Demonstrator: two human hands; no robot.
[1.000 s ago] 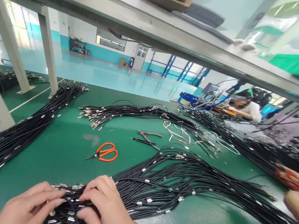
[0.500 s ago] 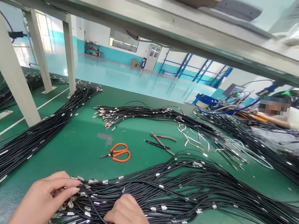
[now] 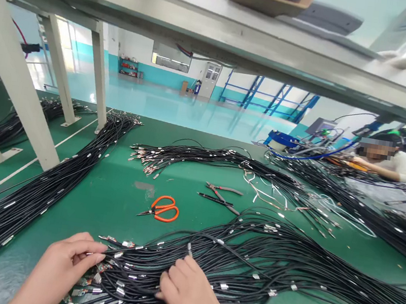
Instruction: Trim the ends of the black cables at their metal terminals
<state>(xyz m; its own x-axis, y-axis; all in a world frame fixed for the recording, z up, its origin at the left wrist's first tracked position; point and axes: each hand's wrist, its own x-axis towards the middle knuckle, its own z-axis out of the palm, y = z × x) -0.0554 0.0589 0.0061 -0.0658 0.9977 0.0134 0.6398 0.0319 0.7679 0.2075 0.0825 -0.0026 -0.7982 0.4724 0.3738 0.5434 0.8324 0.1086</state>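
A bundle of thin black cables with small white labels lies in front of me, its connector ends fanned out at the left. My left hand is closed at those ends, thumb and forefinger pinching a black cable close to its tip. My right hand rests on the bundle further right, fingers curled round a cable; the exact grip is partly hidden under the fingers. Just past the hands are orange-handled scissors. Beyond them lie cutting pliers and a black pen.
A second cable bundle lies further back, with white and copper wire scraps beside it. Another long bundle runs along the left, near the shelf's white legs. A beam crosses overhead. A person sits at the far right.
My right hand has slid to the right along the bundle. My left hand keeps its pinch in nearly the same place. The whole view has shifted slightly.
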